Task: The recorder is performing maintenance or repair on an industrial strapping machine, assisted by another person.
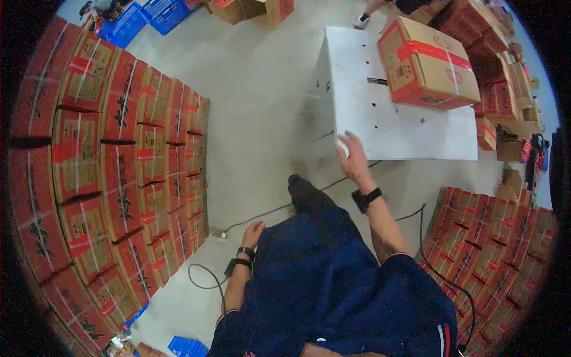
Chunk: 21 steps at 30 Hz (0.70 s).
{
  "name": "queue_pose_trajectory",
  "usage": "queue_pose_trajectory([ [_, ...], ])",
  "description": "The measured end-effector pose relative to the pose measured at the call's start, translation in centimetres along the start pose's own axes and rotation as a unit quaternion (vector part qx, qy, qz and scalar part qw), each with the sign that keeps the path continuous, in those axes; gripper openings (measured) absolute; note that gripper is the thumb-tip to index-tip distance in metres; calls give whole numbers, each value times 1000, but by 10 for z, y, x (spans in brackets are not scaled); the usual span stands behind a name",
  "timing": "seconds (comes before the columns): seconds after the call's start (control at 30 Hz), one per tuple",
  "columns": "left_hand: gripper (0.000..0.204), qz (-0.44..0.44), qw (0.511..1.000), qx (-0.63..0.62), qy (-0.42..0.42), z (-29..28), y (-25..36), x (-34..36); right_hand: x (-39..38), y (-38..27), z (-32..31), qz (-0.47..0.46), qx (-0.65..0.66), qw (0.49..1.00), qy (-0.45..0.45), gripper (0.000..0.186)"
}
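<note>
My right hand (pixel 355 156), with a dark band on its wrist, reaches out over the near left corner of a white table (pixel 410 134). Its fingers are stretched and hold nothing; I cannot tell whether they touch the tabletop. On the table, farther back, rests a strapped cardboard box (pixel 433 64) with red sides and red tape. My left hand (pixel 254 233) hangs low beside my body, its fingers loosely curled with nothing seen in them. Dark bands circle that wrist too.
A tall stack of red and brown boxes (pixel 122 128) lines the left side. Another box stack (pixel 485 250) stands at the lower right. A black cable (pixel 276 209) crosses the floor near my feet. Blue crates (pixel 163 15) and opened cartons (pixel 253 9) lie at the back.
</note>
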<state>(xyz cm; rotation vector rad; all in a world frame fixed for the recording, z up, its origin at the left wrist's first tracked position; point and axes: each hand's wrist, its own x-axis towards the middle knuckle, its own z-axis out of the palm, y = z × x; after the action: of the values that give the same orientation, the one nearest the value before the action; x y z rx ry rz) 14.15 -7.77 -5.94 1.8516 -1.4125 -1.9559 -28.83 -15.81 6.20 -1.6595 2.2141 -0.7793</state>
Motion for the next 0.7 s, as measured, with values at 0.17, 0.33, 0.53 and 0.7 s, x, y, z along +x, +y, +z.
queue_pose_trajectory([
  [0.17,44,-90,996,-19,14,-16,65,19,58,25,1,36,-80,995,42,42],
  [0.33,44,-86,996,0,-2,-29,129,39,61,29,20,119,-173,974,-84,60],
  [0.53,42,-43,998,38,-15,-35,166,70,55,31,25,137,-144,976,-92,65],
  [0.7,39,-39,999,33,-17,-39,186,86,54,26,25,137,-139,978,-78,65],
])
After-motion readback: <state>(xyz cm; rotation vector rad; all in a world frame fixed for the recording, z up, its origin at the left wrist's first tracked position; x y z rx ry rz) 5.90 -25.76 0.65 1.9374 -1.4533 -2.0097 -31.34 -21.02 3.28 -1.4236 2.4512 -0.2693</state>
